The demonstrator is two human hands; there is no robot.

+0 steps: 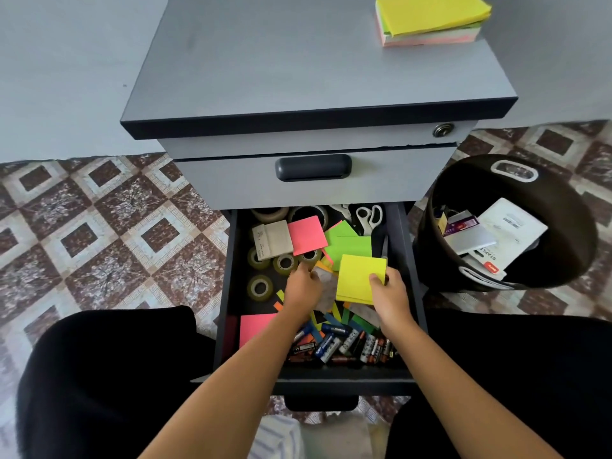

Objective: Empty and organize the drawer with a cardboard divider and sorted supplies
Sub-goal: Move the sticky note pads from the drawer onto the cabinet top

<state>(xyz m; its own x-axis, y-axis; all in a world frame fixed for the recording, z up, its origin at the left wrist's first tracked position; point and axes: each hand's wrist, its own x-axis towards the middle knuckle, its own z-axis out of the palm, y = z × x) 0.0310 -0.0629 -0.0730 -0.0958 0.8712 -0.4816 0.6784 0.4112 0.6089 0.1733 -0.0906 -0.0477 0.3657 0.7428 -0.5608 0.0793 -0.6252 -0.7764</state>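
In the open dark drawer (231,286) of the grey pedestal cabinet, on its left side, the small clear tape rolls (260,288) lie loose and flat, and a careless sweep could push them under the paper. Just beside them the left hand (301,288) reaches down into the heap of loose coloured paper strips (331,318) with its fingers curled. I cannot tell whether it has hold of anything, and a blind grab there may crumple or tear the scraps. Between the forearms, the loose cylindrical batteries (344,346) crowd the front wall, where an arm could scatter them. To the right, the right hand (390,294) pinches the square yellow sticky-note pad (359,276) at its near corner, thumb on top and fingers beneath, with the pad sitting above the clutter. Held by one corner, its sheets could fan open or peel off and drop back in. Behind it the white-handled scissors (369,217) lie at the back of the drawer, a hazard to fingers groping that way. Farther right stands the round black bin (470,183), near enough that supplies bound for the stacked pastel sticky notes (430,18) on the cabinet top might fall in. No cardboard divider shows.
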